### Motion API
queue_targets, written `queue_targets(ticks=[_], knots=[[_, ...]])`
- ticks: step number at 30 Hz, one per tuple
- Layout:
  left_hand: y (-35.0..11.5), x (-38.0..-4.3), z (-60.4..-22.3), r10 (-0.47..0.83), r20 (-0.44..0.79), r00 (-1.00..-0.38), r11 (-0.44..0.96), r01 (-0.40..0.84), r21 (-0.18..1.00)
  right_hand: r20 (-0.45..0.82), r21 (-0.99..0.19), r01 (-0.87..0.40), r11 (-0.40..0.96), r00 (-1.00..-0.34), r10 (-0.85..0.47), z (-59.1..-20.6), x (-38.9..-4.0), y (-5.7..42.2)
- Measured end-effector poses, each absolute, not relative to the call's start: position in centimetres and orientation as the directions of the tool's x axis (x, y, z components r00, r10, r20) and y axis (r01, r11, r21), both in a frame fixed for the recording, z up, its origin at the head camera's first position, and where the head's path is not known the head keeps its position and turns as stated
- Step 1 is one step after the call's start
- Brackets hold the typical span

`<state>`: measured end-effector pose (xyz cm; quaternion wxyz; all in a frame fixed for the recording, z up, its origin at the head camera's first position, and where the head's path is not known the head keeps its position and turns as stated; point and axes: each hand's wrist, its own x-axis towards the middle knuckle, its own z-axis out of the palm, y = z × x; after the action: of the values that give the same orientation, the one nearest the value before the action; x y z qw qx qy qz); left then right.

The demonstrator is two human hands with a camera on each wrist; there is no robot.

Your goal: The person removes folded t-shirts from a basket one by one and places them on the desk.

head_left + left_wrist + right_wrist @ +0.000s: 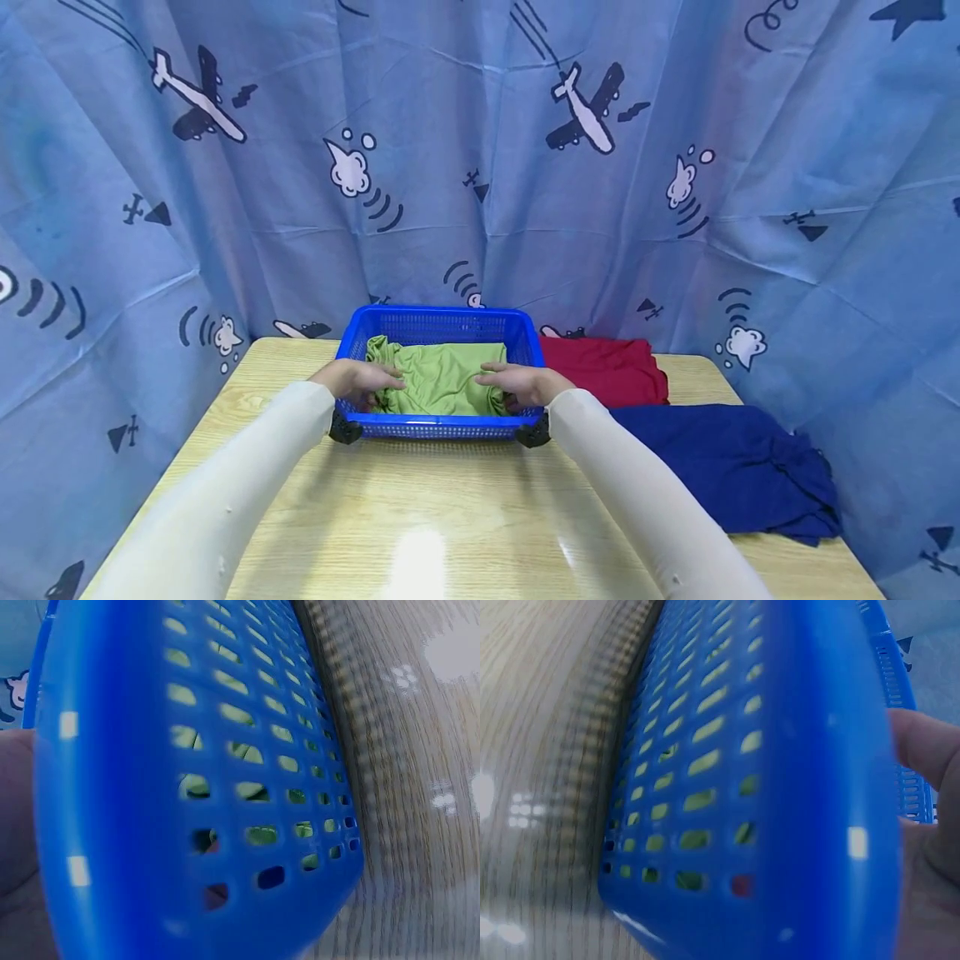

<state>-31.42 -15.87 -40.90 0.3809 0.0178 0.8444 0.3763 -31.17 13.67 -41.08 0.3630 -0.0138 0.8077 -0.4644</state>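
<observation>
A folded light-green cloth (442, 379), perhaps a garment, lies inside a blue plastic basket (435, 429). My left hand (363, 382) reaches over the near rim and holds the cloth's left end, thumb on top and fingers down at its side. At the right end my right hand (521, 385) holds it in the same way. Most of the fingers are hidden by the cloth and the basket wall. Through the slots of the basket wall (225, 772) in the left wrist view, green fabric shows. The right wrist view has the right hand (930, 780) behind the rim.
The basket stands at the back of a wooden table (420, 517). Right of it lie a folded red cloth (607, 367) and, nearer, a dark-blue cloth (735, 467), partly behind the right sleeve. A blue curtain (420, 167) with airplane prints hangs behind the table.
</observation>
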Motion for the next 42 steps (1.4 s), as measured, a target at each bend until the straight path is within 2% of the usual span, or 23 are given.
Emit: queue_targets(ticks=[5, 11, 14, 22, 29, 34, 37, 39, 42], knots=[[-15.9, -31.4, -40.8, 0.294, -0.610, -0.736, 0.728, -0.241, 0.641, -0.576, -0.761, 0.288, 0.582, -0.713, -0.400, -41.1, -31.2, 13.6], [-15.6, -31.1, -41.1, 0.387, -0.571, -0.724, 0.785, -0.066, 0.616, -0.575, -0.738, 0.251, 0.626, -0.720, -0.389, -41.2, -30.9, 13.5], [-15.6, -31.0, -41.1, 0.401, -0.559, -0.726, 0.795, -0.028, 0.606, -0.570, -0.745, 0.248, 0.619, -0.718, -0.398, -41.3, -30.9, 13.5], [-15.3, -31.2, -41.5, 0.366, -0.595, -0.716, 0.697, -0.213, 0.685, -0.552, -0.774, 0.269, 0.573, -0.731, -0.403, -42.0, -31.0, 13.7], [-15.0, -31.3, -41.6, 0.365, -0.576, -0.732, 0.704, -0.188, 0.685, -0.502, -0.795, 0.189, 0.577, -0.739, -0.449, -42.2, -31.0, 14.0], [-15.1, -31.1, -42.0, 0.377, -0.519, -0.767, 0.757, -0.067, 0.650, -0.475, -0.800, 0.154, 0.579, -0.754, -0.455, -42.5, -30.8, 13.8], [-15.2, -30.9, -42.2, 0.387, -0.491, -0.780, 0.765, -0.025, 0.643, -0.492, -0.794, 0.196, 0.575, -0.763, -0.419, -42.6, -30.8, 13.5], [-15.1, -30.9, -42.2, 0.376, -0.477, -0.794, 0.750, -0.041, 0.660, -0.502, -0.790, 0.222, 0.571, -0.770, -0.395, -42.5, -30.8, 13.3], [-14.8, -31.1, -42.1, 0.317, -0.416, -0.852, 0.724, -0.066, 0.687, -0.497, -0.793, 0.239, 0.560, -0.786, -0.368, -42.2, -30.9, 13.0]])
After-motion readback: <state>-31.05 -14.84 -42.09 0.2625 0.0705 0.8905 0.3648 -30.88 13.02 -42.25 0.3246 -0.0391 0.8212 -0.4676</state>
